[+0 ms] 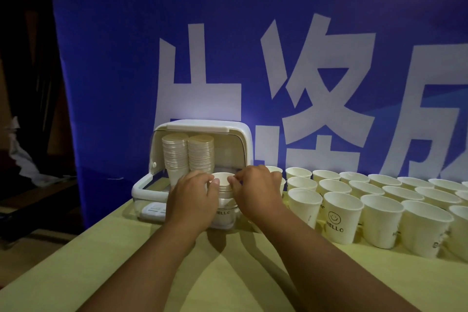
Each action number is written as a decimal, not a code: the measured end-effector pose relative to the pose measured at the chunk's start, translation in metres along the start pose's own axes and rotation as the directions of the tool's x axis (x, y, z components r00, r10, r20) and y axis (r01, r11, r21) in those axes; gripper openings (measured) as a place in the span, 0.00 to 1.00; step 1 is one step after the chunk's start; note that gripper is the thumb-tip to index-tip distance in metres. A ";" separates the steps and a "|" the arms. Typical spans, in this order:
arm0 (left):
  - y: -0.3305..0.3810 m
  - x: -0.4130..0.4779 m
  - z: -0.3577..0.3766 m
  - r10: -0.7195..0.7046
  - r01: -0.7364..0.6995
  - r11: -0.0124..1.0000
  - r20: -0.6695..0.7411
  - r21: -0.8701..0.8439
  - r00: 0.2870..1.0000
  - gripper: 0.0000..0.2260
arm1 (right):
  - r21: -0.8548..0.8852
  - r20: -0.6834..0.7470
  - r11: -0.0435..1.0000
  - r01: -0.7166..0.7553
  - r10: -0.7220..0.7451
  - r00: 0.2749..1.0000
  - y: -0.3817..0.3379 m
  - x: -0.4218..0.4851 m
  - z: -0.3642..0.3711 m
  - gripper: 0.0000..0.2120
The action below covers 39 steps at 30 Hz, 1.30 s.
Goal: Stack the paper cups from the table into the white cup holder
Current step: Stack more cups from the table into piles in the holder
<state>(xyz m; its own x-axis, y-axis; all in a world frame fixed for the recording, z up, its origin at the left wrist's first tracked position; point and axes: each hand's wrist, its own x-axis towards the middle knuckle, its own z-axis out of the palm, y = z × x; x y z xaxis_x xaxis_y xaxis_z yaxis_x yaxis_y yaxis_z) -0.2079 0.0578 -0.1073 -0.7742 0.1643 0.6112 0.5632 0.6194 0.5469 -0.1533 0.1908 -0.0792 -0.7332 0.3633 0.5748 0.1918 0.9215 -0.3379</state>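
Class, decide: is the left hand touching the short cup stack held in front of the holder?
Touching. The head view shows the left hand with its thumb curled against the rim of the cup stack, no gap between them.

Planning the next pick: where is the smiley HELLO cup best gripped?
Pinch the smiley HELLO cup by its rim, coming from above: it stands upright, mouth open, with neighbouring cups crowding both sides, so the top is likely freest.

Two hands (192,197), one white cup holder (197,126), three cup stacks (200,157), roughly twenty loose cups (343,220).
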 end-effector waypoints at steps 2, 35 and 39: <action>0.001 0.000 -0.001 -0.011 0.011 1.000 -0.003 0.001 1.000 0.13 | 0.019 -0.002 1.000 -0.007 0.007 1.000 0.001 -0.002 0.000 0.16; 0.066 -0.026 0.009 0.304 -0.291 0.950 0.120 -0.118 0.945 0.09 | -0.200 0.142 0.971 -0.133 0.163 0.976 0.078 -0.023 -0.072 0.10; 0.056 -0.012 -0.012 0.342 -0.386 0.907 -0.240 -0.166 0.908 0.11 | -0.135 0.109 0.979 -0.152 0.167 0.980 0.073 -0.016 -0.084 0.10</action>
<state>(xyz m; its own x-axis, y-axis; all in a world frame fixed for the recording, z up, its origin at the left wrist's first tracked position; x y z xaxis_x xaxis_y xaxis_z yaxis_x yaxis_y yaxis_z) -0.1636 0.0818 -0.0768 -0.4410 0.1771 0.8798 0.8580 0.3709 0.3554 -0.0733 0.2636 -0.0505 -0.7574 0.4952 0.4255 0.3872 0.8654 -0.3181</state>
